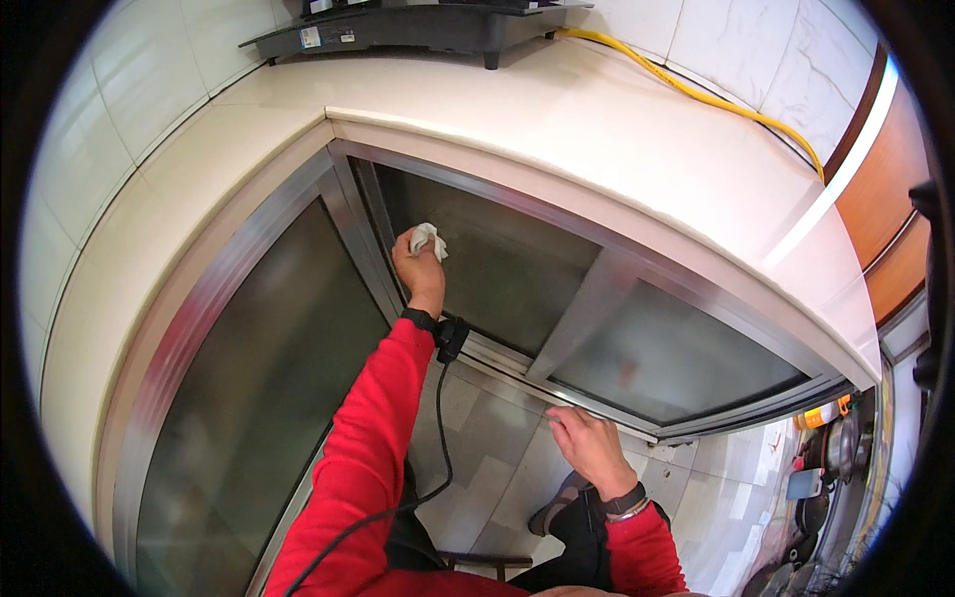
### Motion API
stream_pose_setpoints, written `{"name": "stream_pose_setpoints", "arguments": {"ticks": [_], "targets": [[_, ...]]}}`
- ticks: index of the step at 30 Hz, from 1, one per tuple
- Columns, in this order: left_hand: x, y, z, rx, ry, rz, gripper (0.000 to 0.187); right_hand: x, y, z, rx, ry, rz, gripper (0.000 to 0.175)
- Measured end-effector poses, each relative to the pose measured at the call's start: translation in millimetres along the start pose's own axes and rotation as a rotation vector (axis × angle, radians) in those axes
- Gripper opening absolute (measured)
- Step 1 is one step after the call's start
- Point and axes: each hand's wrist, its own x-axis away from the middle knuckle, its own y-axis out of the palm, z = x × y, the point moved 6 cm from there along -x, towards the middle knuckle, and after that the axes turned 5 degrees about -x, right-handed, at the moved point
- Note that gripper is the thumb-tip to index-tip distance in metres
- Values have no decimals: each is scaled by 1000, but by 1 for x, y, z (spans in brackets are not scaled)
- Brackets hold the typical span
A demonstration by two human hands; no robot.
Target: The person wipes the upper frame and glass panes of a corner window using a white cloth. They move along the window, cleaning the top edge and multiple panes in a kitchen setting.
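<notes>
My left hand (419,263) holds a crumpled white cloth or tissue (428,240) against the dark glass pane of a metal-framed cabinet door (507,276), near its left frame. A black device with a cable (451,337) sits at my left wrist. My right hand (589,448) is lower and to the right, with its fingers bent and nothing seen in it, close to the bottom rail of the frosted glass door (671,351).
A pale stone countertop (567,127) bends around a corner above the cabinets. On it stand a black gas stove (403,33) and a yellow hose (694,91). Another glass door (261,395) is at left. Pans (843,448) and bottles lie at far right, a stool (485,560) below.
</notes>
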Motion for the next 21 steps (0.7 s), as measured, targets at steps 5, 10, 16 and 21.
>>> {"name": "stream_pose_setpoints", "arguments": {"ticks": [5, 10, 16, 21], "targets": [[40, 24, -28, 259, -363, -107, 14, 1, 1, 0, -6, -20, 17, 17], [115, 46, 41, 28, 73, -409, 20, -2, 11, 2, 24, -65, -33, 18], [137, 57, 93, 48, 232, -628, 23, -5, 16, 1, 45, -92, -32, 18], [78, 37, 74, 105, 84, -366, 22, -5, 11, 4, 34, -103, 18, 16]]}}
